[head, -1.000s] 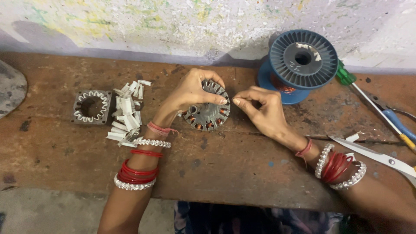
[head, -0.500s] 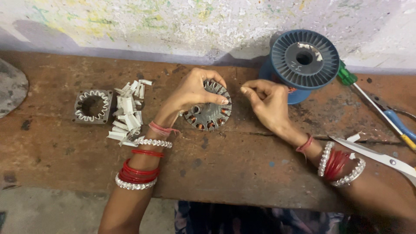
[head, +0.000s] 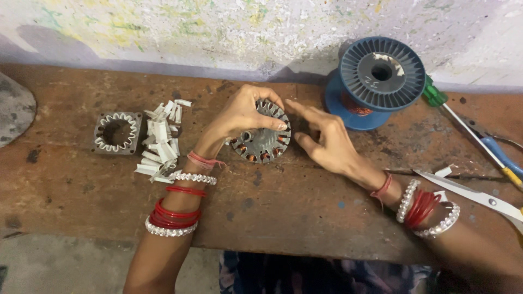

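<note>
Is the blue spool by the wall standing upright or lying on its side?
The blue spool is tipped, leaning toward the wall: its round ribbed face and centre hole show, with copper wire visible beneath.

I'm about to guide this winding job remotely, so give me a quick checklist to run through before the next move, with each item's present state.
1. Round stator core steadied on the workbench: ok, the left hand has a grip over its top edge.
2. Right hand free: ok, fingers open, index pointing at the core's rim, nothing visibly held.
3. White slot papers within reach: ok, heaped just left of the left wrist.
4. Blue wire spool nearby: ok, against the wall behind the right hand; copper shows on it.
5. Scissors safely placed: ok, lying flat by the right forearm.
6. All core slots filled: cannot tell, the left hand hides part of it.
</note>
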